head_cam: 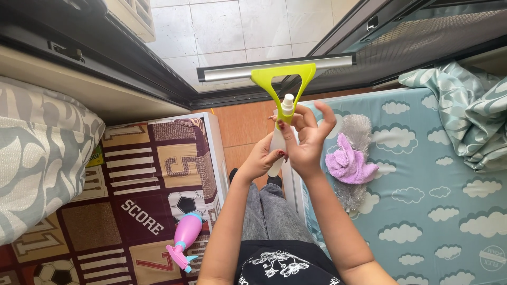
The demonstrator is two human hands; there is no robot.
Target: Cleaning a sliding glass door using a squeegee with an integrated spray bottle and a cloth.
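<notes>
Head view, looking down past the knees. Bed (438,211) at right under a blue cloud-print sheet, rumpled green bedding (465,116) at its far end; patchwork sports-print cover (142,179) at left; tiled floor (237,31) far beyond a dark window track. On the bed lay a grey fluffy duster (360,132) with a purple cloth (348,163) bunched on it. Pink spray bottle (185,237) lay on its side on the patchwork cover, near left.

Window squeegee (277,74) held up at centre: lime plastic frame, long grey blade far side, slim white bottle as handle. Judged light, stiff, smooth plastic, likely slippery if wet; best taken around the bottle body, not the blade. Left hand (261,161) wrapped the lower bottle, fingers curled shut around it. Right hand (306,140) pinched the bottle neck, thumb and index on it, remaining fingers spread.
</notes>
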